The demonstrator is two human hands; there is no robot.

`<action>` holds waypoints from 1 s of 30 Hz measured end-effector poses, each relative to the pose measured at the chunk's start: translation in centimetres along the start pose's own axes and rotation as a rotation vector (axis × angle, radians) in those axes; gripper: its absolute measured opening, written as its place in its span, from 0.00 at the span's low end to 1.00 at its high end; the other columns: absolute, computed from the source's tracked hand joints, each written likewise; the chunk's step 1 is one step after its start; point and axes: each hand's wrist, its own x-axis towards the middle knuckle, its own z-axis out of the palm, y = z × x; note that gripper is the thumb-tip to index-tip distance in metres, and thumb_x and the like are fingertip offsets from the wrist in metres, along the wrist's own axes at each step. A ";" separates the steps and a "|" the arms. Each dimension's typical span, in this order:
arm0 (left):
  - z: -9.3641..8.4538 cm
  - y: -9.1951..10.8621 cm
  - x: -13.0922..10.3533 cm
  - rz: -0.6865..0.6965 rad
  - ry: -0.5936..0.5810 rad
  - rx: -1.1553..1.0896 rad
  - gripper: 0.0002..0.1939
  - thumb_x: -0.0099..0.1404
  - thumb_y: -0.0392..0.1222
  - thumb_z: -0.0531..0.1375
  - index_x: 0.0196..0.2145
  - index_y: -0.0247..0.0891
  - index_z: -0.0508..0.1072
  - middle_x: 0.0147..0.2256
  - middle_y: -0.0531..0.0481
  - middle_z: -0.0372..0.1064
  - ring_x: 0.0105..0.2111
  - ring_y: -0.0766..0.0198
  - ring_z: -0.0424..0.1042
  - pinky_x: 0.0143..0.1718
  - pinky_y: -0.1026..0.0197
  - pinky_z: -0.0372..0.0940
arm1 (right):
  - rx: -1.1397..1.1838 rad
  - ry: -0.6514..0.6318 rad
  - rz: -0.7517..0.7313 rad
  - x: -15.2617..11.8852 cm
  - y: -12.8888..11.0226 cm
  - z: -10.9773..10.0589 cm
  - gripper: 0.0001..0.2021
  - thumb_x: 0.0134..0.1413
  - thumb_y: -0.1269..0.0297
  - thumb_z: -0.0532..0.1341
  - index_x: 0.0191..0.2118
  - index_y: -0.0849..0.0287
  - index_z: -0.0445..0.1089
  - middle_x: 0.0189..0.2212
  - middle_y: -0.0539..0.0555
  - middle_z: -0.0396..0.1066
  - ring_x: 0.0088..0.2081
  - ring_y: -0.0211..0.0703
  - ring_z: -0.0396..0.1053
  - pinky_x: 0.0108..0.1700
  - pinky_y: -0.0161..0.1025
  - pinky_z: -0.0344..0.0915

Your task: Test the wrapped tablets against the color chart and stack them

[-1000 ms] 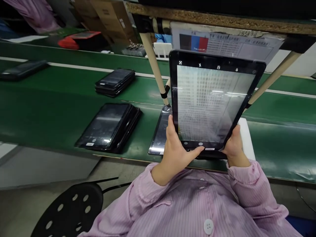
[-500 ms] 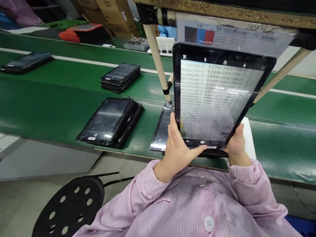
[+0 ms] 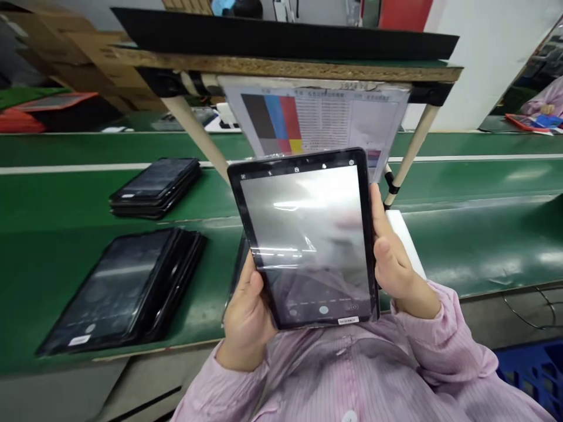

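A black tablet (image 3: 310, 240) is held upright, tilted back, in front of my chest with its lit screen facing me. The screen shows a camera view with a pale, blurred picture. My left hand (image 3: 248, 316) grips its lower left edge, thumb along the side. On the other side, my right hand (image 3: 391, 258) holds the right edge. Behind the tablet hangs a printed test sheet (image 3: 323, 120) with colour bars and lines of text. Another dark tablet (image 3: 237, 266) lies partly hidden under the held one.
Two stacks of tablets lie on the green bench to the left, a near stack (image 3: 127, 287) and a farther stack (image 3: 156, 184). A pipe-legged shelf (image 3: 308, 67) stands over the bench. A white block (image 3: 407, 243) lies at right; a blue crate (image 3: 534, 369) is below.
The tablet has come down and tilted back, and its screen has gone from lines of text to a pale blur. My left thumb has moved from the bottom edge to the side. The view has shifted right.
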 end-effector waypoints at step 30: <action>-2.7 0.6 1.5 0.518 -0.158 1.235 0.22 0.80 0.49 0.54 0.65 0.49 0.76 0.58 0.41 0.69 0.60 0.48 0.68 0.65 0.39 0.64 | -0.751 -0.295 0.145 -1.0 7.9 -0.1 0.26 0.79 0.48 0.44 0.55 0.36 0.82 0.78 0.41 0.54 0.79 0.67 0.41 0.75 0.77 0.37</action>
